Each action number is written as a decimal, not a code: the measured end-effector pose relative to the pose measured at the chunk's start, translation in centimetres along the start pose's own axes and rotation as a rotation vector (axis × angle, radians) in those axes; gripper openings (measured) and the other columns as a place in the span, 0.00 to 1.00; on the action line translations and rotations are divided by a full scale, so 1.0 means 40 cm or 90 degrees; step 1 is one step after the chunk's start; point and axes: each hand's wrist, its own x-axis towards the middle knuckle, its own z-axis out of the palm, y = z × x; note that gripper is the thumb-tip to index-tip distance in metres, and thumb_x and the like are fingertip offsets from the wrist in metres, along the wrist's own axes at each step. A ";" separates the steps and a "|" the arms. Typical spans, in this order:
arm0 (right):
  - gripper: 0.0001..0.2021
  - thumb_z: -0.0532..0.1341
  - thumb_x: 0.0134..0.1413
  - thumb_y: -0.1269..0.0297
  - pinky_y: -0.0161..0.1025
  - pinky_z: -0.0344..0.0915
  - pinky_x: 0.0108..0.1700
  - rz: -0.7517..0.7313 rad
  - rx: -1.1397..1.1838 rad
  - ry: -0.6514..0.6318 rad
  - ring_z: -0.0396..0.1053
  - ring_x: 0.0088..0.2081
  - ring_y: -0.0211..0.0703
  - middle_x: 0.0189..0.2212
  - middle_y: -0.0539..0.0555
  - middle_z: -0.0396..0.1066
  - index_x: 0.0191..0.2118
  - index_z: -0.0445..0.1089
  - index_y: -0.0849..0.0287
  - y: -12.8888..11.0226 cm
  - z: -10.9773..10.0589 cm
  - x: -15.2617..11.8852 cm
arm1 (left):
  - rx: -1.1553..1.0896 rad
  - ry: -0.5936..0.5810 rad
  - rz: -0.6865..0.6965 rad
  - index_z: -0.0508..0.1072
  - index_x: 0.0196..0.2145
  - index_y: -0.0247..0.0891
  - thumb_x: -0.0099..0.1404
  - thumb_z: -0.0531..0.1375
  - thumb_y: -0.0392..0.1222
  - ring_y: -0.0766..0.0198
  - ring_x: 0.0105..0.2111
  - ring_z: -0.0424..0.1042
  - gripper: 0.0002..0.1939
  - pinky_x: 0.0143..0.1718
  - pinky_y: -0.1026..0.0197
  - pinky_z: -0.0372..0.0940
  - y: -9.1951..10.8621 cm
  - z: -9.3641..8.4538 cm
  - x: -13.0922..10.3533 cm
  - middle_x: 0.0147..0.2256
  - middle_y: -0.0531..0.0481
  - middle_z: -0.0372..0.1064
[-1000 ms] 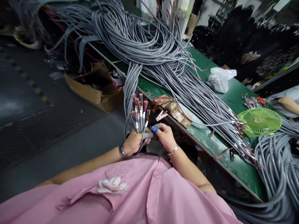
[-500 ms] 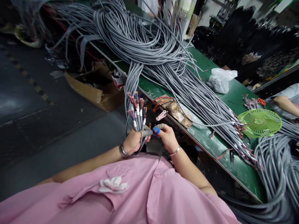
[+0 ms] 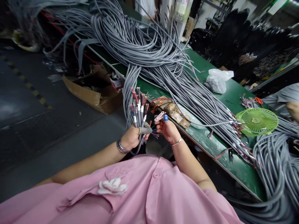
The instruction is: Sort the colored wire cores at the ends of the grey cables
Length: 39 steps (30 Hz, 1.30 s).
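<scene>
My left hand (image 3: 134, 136) is wrapped round a bundle of grey cables (image 3: 139, 119), whose stripped ends with coloured wires and white sleeves point up. Grey covering shows on its thumb. Thin loose wires (image 3: 154, 133) stick out to the right of that thumb. My right hand (image 3: 168, 129) is just to the right of them, its fingers curled and a blue cover on one fingertip. Whether it holds a wire is too small to tell. A pink clip (image 3: 159, 116) is right above its fingers, at the bench edge.
Large coils of grey cable (image 3: 140, 43) lie across the green bench (image 3: 198, 67). Also there are a green fan (image 3: 257, 120), a white plastic bag (image 3: 218, 80) and taped cardboard (image 3: 179, 115). A cardboard box (image 3: 91, 93) stands on the floor. A person's arm (image 3: 293, 109) shows at far right.
My right hand has moved slightly right, away from my left thumb, and its blue-tipped finger has lifted. The loose wires beside my left thumb now show more. The whole view has shifted a little.
</scene>
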 end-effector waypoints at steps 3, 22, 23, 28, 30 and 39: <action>0.22 0.65 0.45 0.44 0.30 0.57 0.24 -0.116 -0.067 0.059 0.59 0.21 0.30 0.23 0.48 0.68 0.32 0.70 0.61 0.008 0.013 0.011 | -0.041 -0.017 -0.007 0.70 0.26 0.35 0.46 0.68 0.34 0.69 0.14 0.62 0.10 0.17 0.66 0.57 0.021 0.007 0.021 0.15 0.56 0.64; 0.20 0.67 0.45 0.46 0.29 0.56 0.23 -0.156 0.132 0.120 0.59 0.22 0.31 0.19 0.46 0.62 0.26 0.68 0.61 0.018 0.048 0.046 | 0.006 -0.050 -0.039 0.67 0.22 0.34 0.45 0.67 0.35 0.71 0.13 0.60 0.11 0.15 0.67 0.55 0.006 0.020 0.059 0.14 0.55 0.62; 0.20 0.67 0.45 0.46 0.29 0.56 0.23 -0.160 0.134 0.124 0.59 0.22 0.31 0.19 0.46 0.62 0.26 0.69 0.61 0.018 0.049 0.046 | 0.010 -0.049 -0.042 0.67 0.22 0.34 0.45 0.67 0.35 0.71 0.13 0.60 0.11 0.15 0.67 0.55 0.006 0.021 0.058 0.14 0.55 0.62; 0.21 0.66 0.46 0.45 0.30 0.56 0.24 -0.164 0.122 0.106 0.60 0.22 0.32 0.20 0.47 0.64 0.29 0.71 0.61 0.016 0.048 0.044 | 0.005 -0.039 -0.046 0.68 0.24 0.35 0.45 0.67 0.35 0.70 0.13 0.60 0.10 0.16 0.67 0.55 0.011 0.025 0.052 0.14 0.55 0.62; 0.21 0.65 0.46 0.45 0.30 0.56 0.24 -0.163 0.120 0.103 0.60 0.22 0.31 0.20 0.47 0.63 0.30 0.71 0.61 0.017 0.047 0.044 | 0.008 -0.037 -0.044 0.68 0.23 0.35 0.45 0.67 0.35 0.70 0.13 0.60 0.10 0.16 0.67 0.55 0.013 0.029 0.052 0.14 0.55 0.62; 0.21 0.65 0.46 0.45 0.30 0.56 0.23 -0.163 0.122 0.103 0.58 0.22 0.31 0.21 0.47 0.64 0.30 0.71 0.61 0.018 0.047 0.041 | 0.012 -0.017 -0.013 0.67 0.22 0.34 0.45 0.66 0.34 0.71 0.14 0.60 0.09 0.16 0.68 0.55 0.005 0.029 0.051 0.15 0.55 0.62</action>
